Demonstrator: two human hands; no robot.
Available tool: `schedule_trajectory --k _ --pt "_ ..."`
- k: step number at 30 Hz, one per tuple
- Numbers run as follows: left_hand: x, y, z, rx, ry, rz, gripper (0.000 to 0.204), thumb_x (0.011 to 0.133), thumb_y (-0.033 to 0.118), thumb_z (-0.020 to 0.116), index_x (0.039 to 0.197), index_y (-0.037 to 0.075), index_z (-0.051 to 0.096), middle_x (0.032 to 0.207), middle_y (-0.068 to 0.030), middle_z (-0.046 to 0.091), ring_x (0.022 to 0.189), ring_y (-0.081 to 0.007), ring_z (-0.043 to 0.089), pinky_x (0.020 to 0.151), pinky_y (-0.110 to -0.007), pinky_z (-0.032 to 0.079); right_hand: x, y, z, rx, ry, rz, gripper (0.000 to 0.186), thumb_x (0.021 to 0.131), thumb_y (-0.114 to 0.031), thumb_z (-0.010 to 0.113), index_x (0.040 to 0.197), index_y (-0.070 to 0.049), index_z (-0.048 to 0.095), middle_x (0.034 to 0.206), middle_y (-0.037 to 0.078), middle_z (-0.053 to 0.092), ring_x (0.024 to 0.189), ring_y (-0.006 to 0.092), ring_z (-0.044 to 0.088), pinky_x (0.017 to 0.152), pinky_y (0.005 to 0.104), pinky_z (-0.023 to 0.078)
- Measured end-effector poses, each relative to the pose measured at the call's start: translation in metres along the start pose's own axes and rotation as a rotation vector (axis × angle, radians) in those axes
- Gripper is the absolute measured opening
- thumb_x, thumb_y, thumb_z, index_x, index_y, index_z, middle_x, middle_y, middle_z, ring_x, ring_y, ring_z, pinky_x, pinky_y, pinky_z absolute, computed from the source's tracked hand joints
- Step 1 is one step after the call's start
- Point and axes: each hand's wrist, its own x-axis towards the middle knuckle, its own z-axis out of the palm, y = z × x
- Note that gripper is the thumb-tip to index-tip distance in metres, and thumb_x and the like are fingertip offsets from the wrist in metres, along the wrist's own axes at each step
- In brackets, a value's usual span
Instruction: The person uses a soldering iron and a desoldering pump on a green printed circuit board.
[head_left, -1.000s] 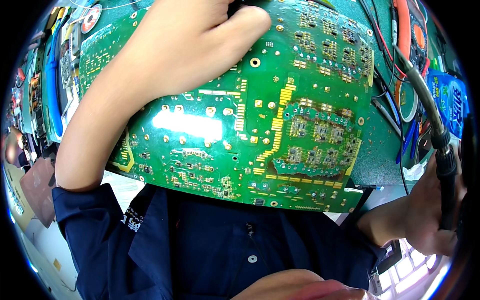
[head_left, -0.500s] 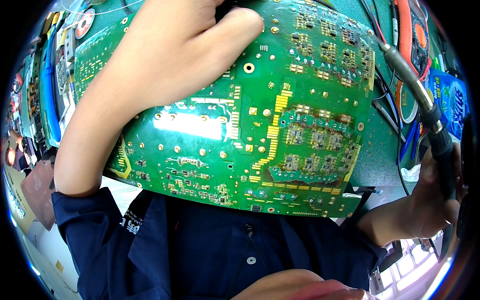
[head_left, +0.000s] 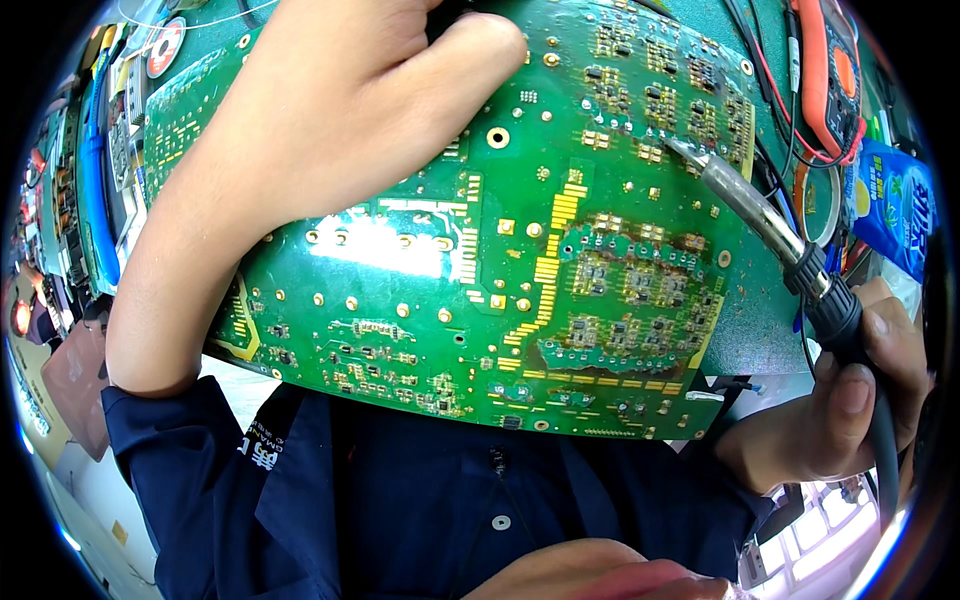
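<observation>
A large green circuit board (head_left: pixel 400 330) lies in front of me, crowded with small components and gold pads. My left hand (head_left: pixel 400 90) reaches across it to the top edge of the picture; thumb bent, its other fingers are mostly cut off, and something dark shows between thumb and hand. At the right, my right hand (head_left: pixel 870 380) is wrapped round the dark handle of a soldering iron (head_left: pixel 752 208). The iron's tip points up and left, over the upper right component area of the board; whether it touches cannot be seen.
A red-orange multimeter (head_left: pixel 828 75) with leads stands at the far right, near a roll of tape (head_left: pixel 818 205) and a blue packet (head_left: pixel 893 205). A solder wick spool (head_left: pixel 166 48) lies at the upper left. Boards and blue-handled tools (head_left: pixel 100 215) line the left side.
My right hand has brought the soldering iron left and down, from beside the board to over its upper right part. The board has shifted slightly; my left hand stays about where it was.
</observation>
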Motion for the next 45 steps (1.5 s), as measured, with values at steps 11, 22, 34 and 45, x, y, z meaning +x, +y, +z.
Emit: schedule_trajectory --k 11,22,34,45 --pt "0.003 0.011 -0.003 0.118 -0.037 -0.075 0.027 0.078 0.005 0.048 0.098 -0.010 0.059 0.078 -0.0170 0.054 0.072 -0.0279 0.055 0.066 -0.038 0.044 0.003 -0.004 0.011 -0.113 -0.028 -0.079 0.033 0.097 -0.024 0.058 0.118 0.002 0.059 0.068 0.012 0.054 0.058 0.0141 0.047 0.052 0.0263 0.032" --pt "0.001 0.001 -0.005 0.051 -0.032 -0.006 0.026 0.079 0.003 0.050 0.098 -0.011 0.060 0.078 -0.0180 0.055 0.072 -0.0290 0.055 0.066 -0.039 0.045 0.000 -0.001 0.017 -0.017 0.096 0.012 0.028 0.091 -0.021 0.065 0.106 0.002 0.061 0.071 0.015 0.057 0.062 0.0178 0.051 0.057 0.0277 0.036" --pt "-0.010 0.008 0.006 0.411 0.252 0.142 0.027 0.080 0.008 0.060 0.106 0.001 0.065 0.098 -0.0169 0.061 0.091 -0.0350 0.061 0.081 -0.043 0.050 0.000 -0.008 0.031 -0.041 0.144 0.017 0.016 0.089 -0.001 0.064 0.102 0.006 0.061 0.081 0.013 0.060 0.068 0.0145 0.056 0.063 0.0245 0.044" --pt "-0.062 0.012 -0.089 0.641 0.115 -0.343 0.026 0.095 0.021 0.056 0.119 0.016 0.064 0.109 -0.0112 0.065 0.100 -0.0318 0.063 0.091 -0.044 0.048 0.001 -0.025 0.031 -0.021 0.097 0.113 0.018 0.092 -0.010 0.067 0.102 0.004 0.063 0.079 0.002 0.058 0.074 0.0059 0.051 0.066 0.0212 0.039"
